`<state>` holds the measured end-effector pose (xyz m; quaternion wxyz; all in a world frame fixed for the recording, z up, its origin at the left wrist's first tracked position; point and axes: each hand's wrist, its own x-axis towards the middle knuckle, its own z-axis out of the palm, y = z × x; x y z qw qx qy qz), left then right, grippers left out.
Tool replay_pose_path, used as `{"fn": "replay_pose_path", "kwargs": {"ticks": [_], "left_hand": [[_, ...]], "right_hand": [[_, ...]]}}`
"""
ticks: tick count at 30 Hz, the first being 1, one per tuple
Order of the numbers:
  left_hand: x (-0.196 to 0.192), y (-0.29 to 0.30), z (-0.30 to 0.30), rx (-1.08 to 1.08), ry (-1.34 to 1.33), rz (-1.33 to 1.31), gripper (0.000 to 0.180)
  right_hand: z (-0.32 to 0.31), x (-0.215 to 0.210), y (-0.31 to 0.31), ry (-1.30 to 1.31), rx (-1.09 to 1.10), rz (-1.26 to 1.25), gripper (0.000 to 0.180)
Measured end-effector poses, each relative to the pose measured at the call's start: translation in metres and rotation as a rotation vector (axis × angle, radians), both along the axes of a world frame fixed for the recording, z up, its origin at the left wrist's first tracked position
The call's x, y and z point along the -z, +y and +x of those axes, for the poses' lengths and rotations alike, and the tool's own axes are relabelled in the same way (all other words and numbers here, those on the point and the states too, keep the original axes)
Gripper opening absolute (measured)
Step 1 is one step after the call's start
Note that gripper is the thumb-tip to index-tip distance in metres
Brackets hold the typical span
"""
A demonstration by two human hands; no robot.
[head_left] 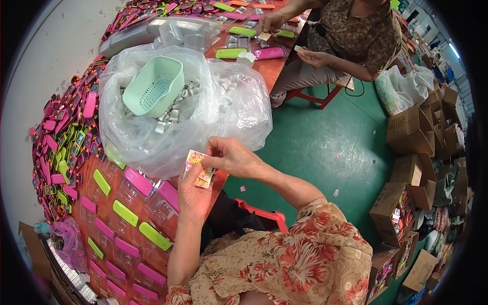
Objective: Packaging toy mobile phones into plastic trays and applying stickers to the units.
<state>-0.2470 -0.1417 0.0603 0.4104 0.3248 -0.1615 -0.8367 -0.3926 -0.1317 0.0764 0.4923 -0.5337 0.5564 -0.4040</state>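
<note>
Head view, looking down: the left hand [194, 190] holds a small printed card [199, 168], red and yellow, upright between thumb and palm, while the right hand [231, 156] pinches the card's upper edge with closed fingertips. Both hands meet just over the near corner of the desk [219, 182]. Directly beyond them bulges a large clear plastic bag [152, 127] of small pale parts, with a mint-green basket [153, 85] resting inside. To the left of the left hand lie rows of clear cases with pink and green caps [127, 213]. To the right of the right hand the desk ends and green floor [330, 147] opens out. A loosened pinch could likely drop the card past that edge. Across the desk, another person's hands [269, 23] work separately.
</note>
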Motion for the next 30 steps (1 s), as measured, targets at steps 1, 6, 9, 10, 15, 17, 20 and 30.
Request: {"fn": "replay_pose_path", "kwargs": {"ticks": [1,6,9,10,15,17,20,30], "left_hand": [[0.0,0.0,0.0,-0.009,-0.007,-0.007,0.027],[0.002,0.001,0.002,-0.027,-0.024,-0.01,0.027],[0.004,0.003,0.004,-0.013,-0.021,-0.005,0.028],[0.005,0.004,0.005,-0.008,-0.022,-0.003,0.028],[0.012,0.008,0.013,0.044,-0.001,0.027,0.032],[0.013,0.008,0.013,0.03,-0.011,0.047,0.033],[0.012,0.004,0.009,0.07,0.046,0.045,0.037],[0.004,0.002,0.007,0.04,0.316,0.121,0.031]], "right_hand": [[0.001,0.0,-0.001,-0.002,0.0,0.001,0.02],[0.003,0.003,-0.001,0.051,-0.009,0.004,0.019],[0.004,0.007,0.001,0.028,-0.002,-0.019,0.018],[0.005,0.008,0.002,0.029,-0.001,-0.019,0.018],[0.007,0.006,0.006,-0.022,-0.059,0.03,0.018],[0.009,0.01,0.005,-0.056,-0.056,0.05,0.017],[0.008,0.022,-0.001,-0.164,-0.06,0.044,0.013],[0.004,0.012,-0.003,-0.334,-0.031,0.077,0.018]]}}
